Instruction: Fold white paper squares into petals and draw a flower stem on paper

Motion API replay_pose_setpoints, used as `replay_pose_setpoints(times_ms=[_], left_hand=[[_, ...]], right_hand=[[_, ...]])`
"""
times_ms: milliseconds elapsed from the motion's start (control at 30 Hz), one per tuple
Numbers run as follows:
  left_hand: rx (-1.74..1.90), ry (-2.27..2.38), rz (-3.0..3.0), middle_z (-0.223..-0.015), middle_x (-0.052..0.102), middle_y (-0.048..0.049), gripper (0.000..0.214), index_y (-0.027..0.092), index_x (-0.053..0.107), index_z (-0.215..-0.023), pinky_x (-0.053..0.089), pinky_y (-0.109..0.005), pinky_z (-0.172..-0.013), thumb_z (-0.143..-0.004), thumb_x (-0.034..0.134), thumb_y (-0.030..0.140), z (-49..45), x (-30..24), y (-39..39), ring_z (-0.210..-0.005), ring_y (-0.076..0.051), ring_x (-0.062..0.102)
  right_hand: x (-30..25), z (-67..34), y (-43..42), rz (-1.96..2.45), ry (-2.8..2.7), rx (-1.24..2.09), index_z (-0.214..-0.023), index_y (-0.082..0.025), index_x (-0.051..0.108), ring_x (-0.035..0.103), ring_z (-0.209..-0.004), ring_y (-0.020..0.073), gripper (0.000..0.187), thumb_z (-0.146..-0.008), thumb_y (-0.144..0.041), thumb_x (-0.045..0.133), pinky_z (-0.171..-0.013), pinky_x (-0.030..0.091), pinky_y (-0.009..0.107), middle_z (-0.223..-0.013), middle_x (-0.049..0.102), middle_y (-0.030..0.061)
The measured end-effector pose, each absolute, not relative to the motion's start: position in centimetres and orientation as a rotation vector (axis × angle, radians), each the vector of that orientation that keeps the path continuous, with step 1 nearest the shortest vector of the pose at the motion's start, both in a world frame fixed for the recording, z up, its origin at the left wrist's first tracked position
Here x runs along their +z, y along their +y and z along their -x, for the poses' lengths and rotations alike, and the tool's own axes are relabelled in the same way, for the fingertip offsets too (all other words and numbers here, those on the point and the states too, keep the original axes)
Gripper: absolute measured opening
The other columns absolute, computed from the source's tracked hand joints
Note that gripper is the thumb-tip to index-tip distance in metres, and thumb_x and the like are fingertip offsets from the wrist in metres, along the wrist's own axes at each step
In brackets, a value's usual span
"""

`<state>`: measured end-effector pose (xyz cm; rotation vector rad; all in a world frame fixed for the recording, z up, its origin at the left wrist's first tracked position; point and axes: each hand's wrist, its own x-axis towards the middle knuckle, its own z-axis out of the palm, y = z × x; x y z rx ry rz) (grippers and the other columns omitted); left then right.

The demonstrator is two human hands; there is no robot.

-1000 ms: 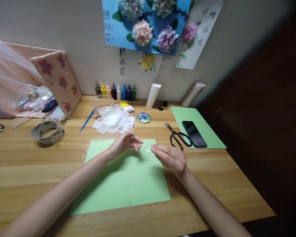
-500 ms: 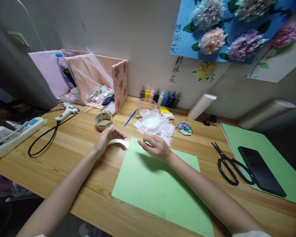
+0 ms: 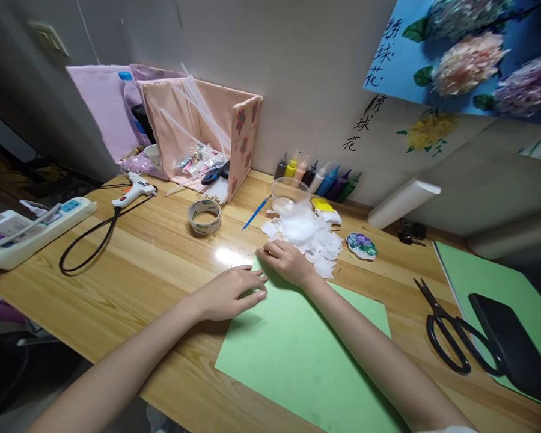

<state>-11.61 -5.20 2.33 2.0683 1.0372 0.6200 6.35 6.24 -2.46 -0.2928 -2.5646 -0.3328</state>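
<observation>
A sheet of light green paper (image 3: 306, 349) lies at an angle on the wooden table in front of me. My right hand (image 3: 286, 263) rests at the sheet's far left corner, fingers lying over it and the fingertips at the corner. Over the sheet's left edge is my left hand (image 3: 234, 293), palm down and open, its fingers stretched toward the right hand. Whether its fingertips touch the paper is hard to tell. Just beyond the right hand lies a loose heap of white paper pieces (image 3: 304, 228). A roll of clear tape (image 3: 204, 216) stands farther left.
Black-handled scissors (image 3: 451, 328) and a dark phone (image 3: 514, 343) lie at the right, beside more green paper (image 3: 491, 270). At the left are a glue gun (image 3: 134, 191) and a power strip (image 3: 40, 231). Paint bottles (image 3: 318, 176) line the wall near a blue brush (image 3: 256, 213) and clear bowl (image 3: 291, 191).
My right hand has come down onto the paper's far left corner. The left hand has moved from beside the tape roll nearer to me, over the left edge. The view has shifted left.
</observation>
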Motion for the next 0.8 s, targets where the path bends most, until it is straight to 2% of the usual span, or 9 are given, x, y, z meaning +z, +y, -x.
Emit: replay_pose_setpoints(times_ms=[200, 400, 667, 800], left_hand=[[0.587, 1.022, -2.015, -0.100, 0.070, -0.0085, 0.025, 0.023, 0.066, -0.096, 0.028, -0.039, -0.104, -0.091, 0.043, 0.031, 11.7, 2.3, -5.2, -0.121, -0.027, 0.051], [0.635, 1.023, -1.900, -0.116, 0.065, -0.0075, 0.025, 0.024, 0.068, -0.099, 0.027, -0.038, -0.105, -0.089, 0.046, 0.033, 11.9, 2.1, -5.0, -0.121, -0.027, 0.050], [0.807, 1.044, -1.640, -0.100, 0.070, -0.0059, 0.019, 0.025, 0.072, -0.084, 0.035, -0.034, -0.096, -0.078, 0.062, 0.040, 11.9, 2.0, -4.9, -0.104, -0.028, 0.058], [0.829, 1.054, -1.547, -0.094, 0.071, -0.0049, 0.018, 0.025, 0.072, -0.081, 0.038, -0.033, -0.093, -0.076, 0.064, 0.040, 11.9, 1.9, -4.8, -0.103, -0.028, 0.058]], right_hand=[[-2.4, -6.6, 6.4, 0.269, -2.632, -0.286, -0.089, -0.015, 0.062, 0.047, -0.070, 0.0173, 0.018, -0.092, -0.016, 0.044, -0.061, 0.037, 0.030, -0.079, 0.057, 0.0067], [-2.7, -6.8, 6.5, 0.235, -2.655, -0.222, -0.092, -0.015, 0.061, 0.048, -0.072, 0.0173, 0.017, -0.092, -0.016, 0.044, -0.060, 0.037, 0.030, -0.080, 0.057, 0.0070], [-2.0, -6.6, 6.2, 0.260, -2.715, -0.141, -0.089, -0.015, 0.063, 0.052, -0.076, 0.0179, 0.016, -0.091, -0.019, 0.048, -0.063, 0.041, 0.031, -0.084, 0.061, 0.0077], [-1.4, -7.0, 5.9, 0.299, -2.676, 0.090, -0.100, -0.017, 0.063, 0.056, -0.092, 0.0199, 0.020, -0.090, -0.028, 0.049, -0.076, 0.046, 0.034, -0.100, 0.064, 0.0101]])
